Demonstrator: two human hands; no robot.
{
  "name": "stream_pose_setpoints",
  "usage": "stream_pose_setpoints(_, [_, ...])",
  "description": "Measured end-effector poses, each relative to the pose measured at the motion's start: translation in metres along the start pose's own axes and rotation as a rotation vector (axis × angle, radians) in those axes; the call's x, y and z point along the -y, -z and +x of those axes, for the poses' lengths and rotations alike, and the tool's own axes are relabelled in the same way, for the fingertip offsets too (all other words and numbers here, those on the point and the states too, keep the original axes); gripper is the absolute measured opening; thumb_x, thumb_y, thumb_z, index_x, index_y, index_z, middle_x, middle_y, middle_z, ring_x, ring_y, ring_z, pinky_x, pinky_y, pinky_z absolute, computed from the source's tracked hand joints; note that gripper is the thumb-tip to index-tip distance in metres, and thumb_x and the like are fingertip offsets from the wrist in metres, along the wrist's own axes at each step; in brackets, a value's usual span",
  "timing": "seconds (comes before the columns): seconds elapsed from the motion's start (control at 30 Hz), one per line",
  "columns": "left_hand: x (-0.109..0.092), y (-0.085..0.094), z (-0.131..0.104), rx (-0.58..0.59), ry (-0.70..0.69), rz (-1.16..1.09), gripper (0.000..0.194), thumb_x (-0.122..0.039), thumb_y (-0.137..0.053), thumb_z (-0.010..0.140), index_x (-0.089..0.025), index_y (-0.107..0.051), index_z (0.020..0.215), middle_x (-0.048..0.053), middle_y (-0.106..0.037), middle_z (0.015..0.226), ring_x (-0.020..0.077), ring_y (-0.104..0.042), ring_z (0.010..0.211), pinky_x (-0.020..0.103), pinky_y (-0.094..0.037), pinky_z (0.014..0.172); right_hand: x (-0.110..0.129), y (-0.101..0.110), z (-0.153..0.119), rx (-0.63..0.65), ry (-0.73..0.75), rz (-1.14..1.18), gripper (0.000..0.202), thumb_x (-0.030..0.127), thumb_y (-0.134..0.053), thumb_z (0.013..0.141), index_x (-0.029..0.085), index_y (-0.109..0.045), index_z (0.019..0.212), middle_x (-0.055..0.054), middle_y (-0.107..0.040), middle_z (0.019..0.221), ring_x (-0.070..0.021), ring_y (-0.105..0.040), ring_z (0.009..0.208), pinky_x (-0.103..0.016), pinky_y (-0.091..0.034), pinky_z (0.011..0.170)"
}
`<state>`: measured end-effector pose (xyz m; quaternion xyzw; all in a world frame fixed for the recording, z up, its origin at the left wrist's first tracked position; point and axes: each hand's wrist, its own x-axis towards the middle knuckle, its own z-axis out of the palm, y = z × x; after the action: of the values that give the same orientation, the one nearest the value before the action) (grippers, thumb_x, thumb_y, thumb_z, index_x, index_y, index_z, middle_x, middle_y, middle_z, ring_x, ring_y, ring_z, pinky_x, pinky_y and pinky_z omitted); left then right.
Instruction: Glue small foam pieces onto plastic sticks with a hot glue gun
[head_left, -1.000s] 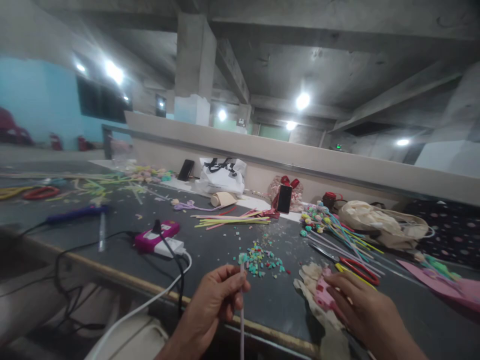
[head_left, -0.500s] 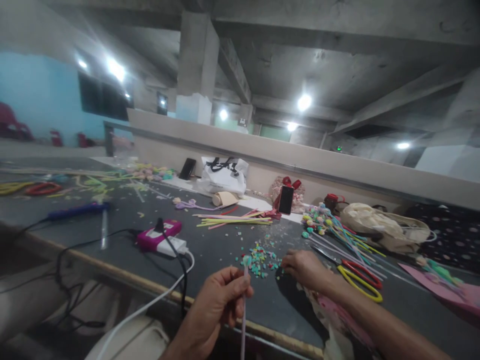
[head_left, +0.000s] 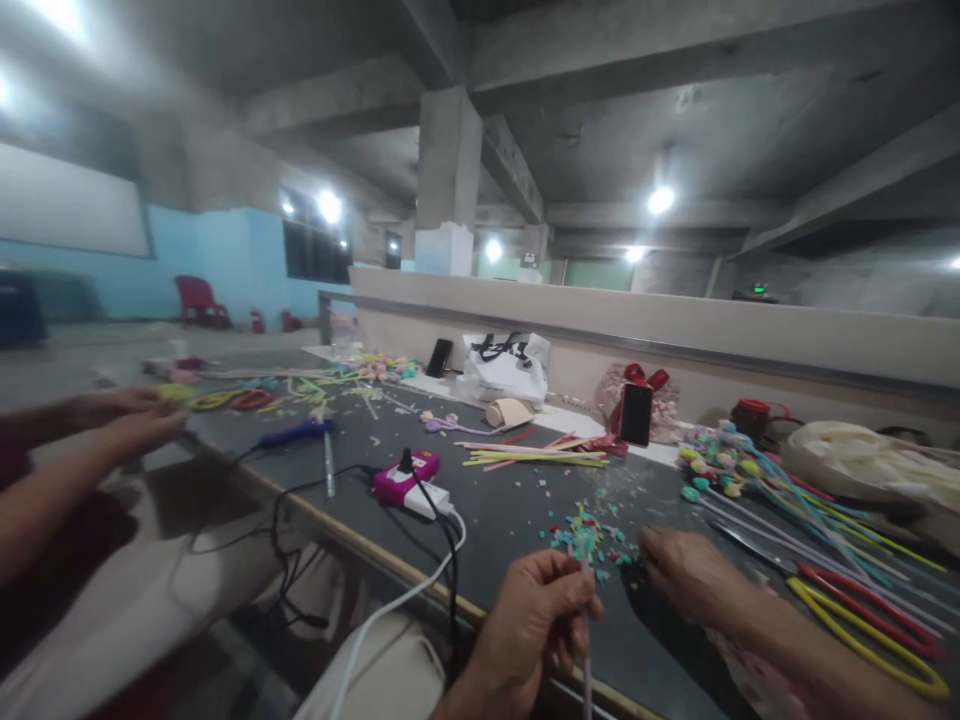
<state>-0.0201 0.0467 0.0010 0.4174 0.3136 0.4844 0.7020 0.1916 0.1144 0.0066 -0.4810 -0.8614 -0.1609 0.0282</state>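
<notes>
My left hand (head_left: 534, 612) pinches a thin pale lilac stem (head_left: 587, 655) between thumb and fingers near the table's front edge. The stem stands nearly upright, with a teal tuft at its top, in front of a scatter of small teal, yellow and red bits (head_left: 606, 530). To the right of these bits my right hand (head_left: 686, 570) rests low on the dark table, fingers curled together. Whatever its fingertips hold, if anything, is hidden. Scissors (head_left: 757, 549) with red and yellow handles lie just right of that hand.
Loose stems (head_left: 536, 455) lie behind the bits. Stems with colourful tufted heads (head_left: 720, 460) are at the right. A magenta and white power strip (head_left: 409, 483) with cables sits left of my hands. At far left another person's hands (head_left: 139, 425) hold something yellow. A phone (head_left: 636, 414) leans at the back.
The view has swung left, bringing the other person's hands into sight. My left hand still pinches the stem, and my right hand stays beside the bits.
</notes>
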Motion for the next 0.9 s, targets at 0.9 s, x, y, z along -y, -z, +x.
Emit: stream_pose_setpoints(0.9, [0.015,-0.014,0.015,0.036,0.032,-0.165,0.005,-0.015,-0.056,0.051,-0.013,-0.058,0.056,0.000,-0.059,0.048,0.0059,-0.046,0.028,0.014,-0.026,0.022,-0.002,-0.003,-0.006,-0.130,-0.043,0.638,0.016,0.033,-0.052,0.067,0.033,-0.067,0.069,-0.005,-0.065,0.063,-0.0123,-0.061,0.058,-0.021,-0.040,0.051])
